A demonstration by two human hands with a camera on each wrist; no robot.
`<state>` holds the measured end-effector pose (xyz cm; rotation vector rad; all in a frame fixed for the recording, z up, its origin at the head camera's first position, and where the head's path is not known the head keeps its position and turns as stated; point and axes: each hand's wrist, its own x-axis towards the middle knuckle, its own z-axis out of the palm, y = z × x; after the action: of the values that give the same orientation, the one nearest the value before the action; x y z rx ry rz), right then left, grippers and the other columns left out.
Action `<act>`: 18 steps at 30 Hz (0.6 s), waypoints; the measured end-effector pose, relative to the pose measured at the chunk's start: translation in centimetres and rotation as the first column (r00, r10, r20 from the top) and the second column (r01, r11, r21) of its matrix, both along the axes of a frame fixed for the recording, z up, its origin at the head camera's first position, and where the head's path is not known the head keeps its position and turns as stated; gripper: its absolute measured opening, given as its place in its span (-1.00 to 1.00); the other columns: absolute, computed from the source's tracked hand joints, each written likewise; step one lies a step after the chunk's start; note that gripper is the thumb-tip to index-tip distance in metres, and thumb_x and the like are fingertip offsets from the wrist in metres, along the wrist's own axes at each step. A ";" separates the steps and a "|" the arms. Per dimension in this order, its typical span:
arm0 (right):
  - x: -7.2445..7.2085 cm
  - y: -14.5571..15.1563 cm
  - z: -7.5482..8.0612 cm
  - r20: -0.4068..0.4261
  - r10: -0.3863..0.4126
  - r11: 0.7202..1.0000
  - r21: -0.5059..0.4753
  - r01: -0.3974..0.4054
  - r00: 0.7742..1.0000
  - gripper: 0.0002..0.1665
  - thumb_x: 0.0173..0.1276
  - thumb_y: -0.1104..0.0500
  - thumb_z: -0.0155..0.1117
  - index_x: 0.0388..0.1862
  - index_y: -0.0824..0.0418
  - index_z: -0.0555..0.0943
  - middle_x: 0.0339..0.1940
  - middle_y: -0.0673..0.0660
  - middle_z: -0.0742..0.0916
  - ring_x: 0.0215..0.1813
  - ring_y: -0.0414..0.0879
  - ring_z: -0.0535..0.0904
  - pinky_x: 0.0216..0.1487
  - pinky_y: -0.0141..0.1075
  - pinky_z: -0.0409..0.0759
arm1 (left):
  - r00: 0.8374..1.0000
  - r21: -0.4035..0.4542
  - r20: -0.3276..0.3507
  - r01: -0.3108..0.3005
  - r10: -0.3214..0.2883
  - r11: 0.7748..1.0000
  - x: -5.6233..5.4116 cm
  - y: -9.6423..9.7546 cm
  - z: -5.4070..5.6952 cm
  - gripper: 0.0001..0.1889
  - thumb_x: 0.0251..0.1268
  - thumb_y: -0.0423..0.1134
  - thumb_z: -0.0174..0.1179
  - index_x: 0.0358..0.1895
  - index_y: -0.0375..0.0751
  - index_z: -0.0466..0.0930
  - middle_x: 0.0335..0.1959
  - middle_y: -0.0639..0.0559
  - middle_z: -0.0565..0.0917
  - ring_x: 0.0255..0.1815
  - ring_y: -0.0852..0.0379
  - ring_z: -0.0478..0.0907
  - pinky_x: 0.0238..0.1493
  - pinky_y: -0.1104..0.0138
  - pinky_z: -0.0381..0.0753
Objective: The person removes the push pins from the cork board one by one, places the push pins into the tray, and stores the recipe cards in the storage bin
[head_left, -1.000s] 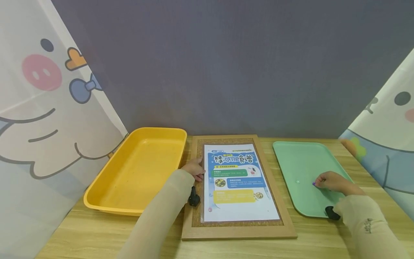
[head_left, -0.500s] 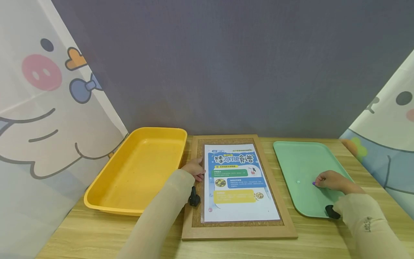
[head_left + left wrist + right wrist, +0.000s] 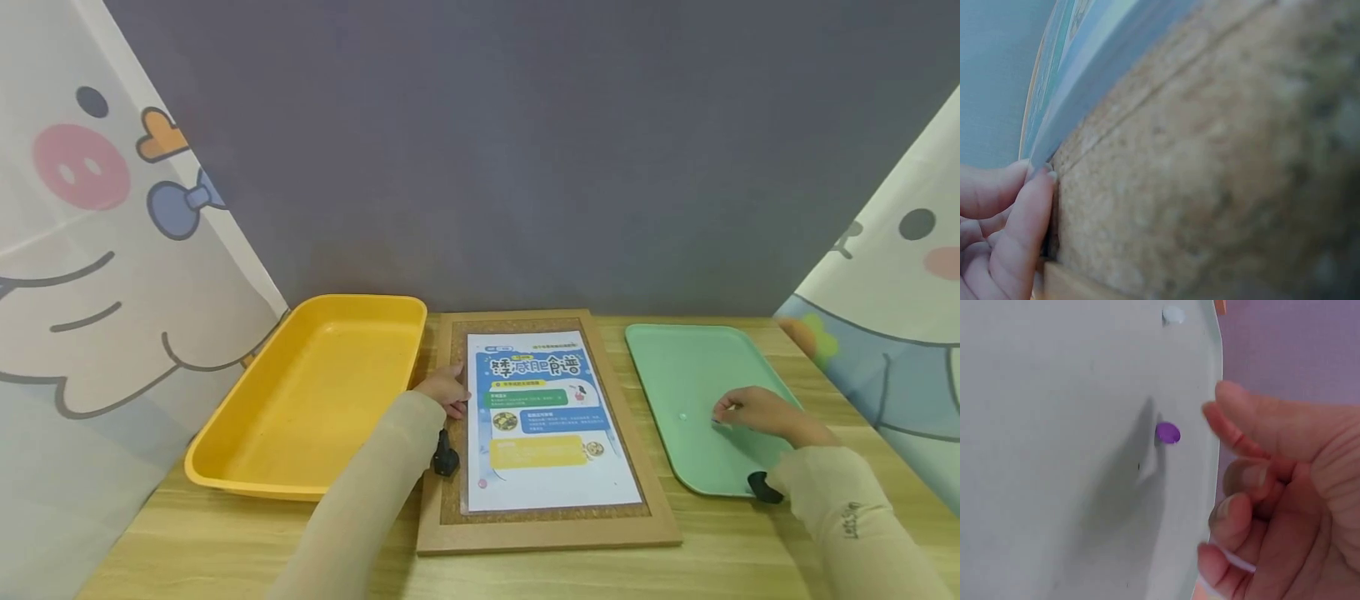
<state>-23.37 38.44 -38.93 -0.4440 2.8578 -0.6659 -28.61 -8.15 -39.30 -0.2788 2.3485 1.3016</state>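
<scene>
Paper [image 3: 553, 471] is pinched, probably for steadiness, by the left hand [image 3: 444, 389]; the empty, loosely curled right hand [image 3: 768, 412] hovers near a purple pin [image 3: 1168, 432].

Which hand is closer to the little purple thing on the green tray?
The right hand, close to the purple thing but not touching it, above the green tray. The left hand is farther off, over the corkboard, pinching the left edge of the paper.
</scene>
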 end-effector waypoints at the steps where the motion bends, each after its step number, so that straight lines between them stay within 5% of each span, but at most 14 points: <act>1: 0.0 -0.2 0.0 0.002 0.001 1.000 -0.012 -0.001 1.000 -0.85 0.28 0.24 0.28 -0.34 0.35 0.63 -0.29 0.18 0.69 -0.26 -0.09 0.48 -0.31 -0.25 0.45 | 1.000 0.001 -0.002 0.001 -0.001 1.000 0.0 0.0 0.0 -0.23 0.31 -0.44 0.16 0.53 -0.09 0.01 -0.23 -0.21 0.53 -0.38 0.00 0.53 -0.40 0.36 0.64; 9: 0.4 -1.5 -0.3 0.064 -0.029 0.993 -0.112 0.036 0.998 -0.67 0.27 0.15 0.33 -0.15 0.40 0.66 -0.22 0.19 0.69 -0.24 -0.10 0.50 -0.30 -0.24 0.50 | 1.000 0.016 -0.015 0.005 -0.005 1.000 0.2 -0.2 0.1 -0.25 0.31 -0.48 0.14 0.52 -0.16 0.01 -0.21 -0.22 0.52 -0.38 0.00 0.52 -0.38 0.34 0.65; 18: 0.8 -2.4 -0.2 0.009 0.015 0.993 -0.115 -0.014 1.000 -0.74 0.23 0.19 0.35 -0.20 0.37 0.70 -0.20 0.25 0.73 -0.20 -0.06 0.57 -0.34 -0.31 0.52 | 1.000 0.024 -0.021 0.015 -0.015 1.000 0.3 -0.1 0.2 -0.25 0.32 -0.49 0.12 0.52 -0.16 0.01 -0.23 -0.23 0.52 -0.40 0.01 0.51 -0.38 0.34 0.65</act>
<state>-22.55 36.05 -39.08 -0.4762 2.8139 -0.8301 -28.27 -8.20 -39.08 -0.2405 2.3456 1.3312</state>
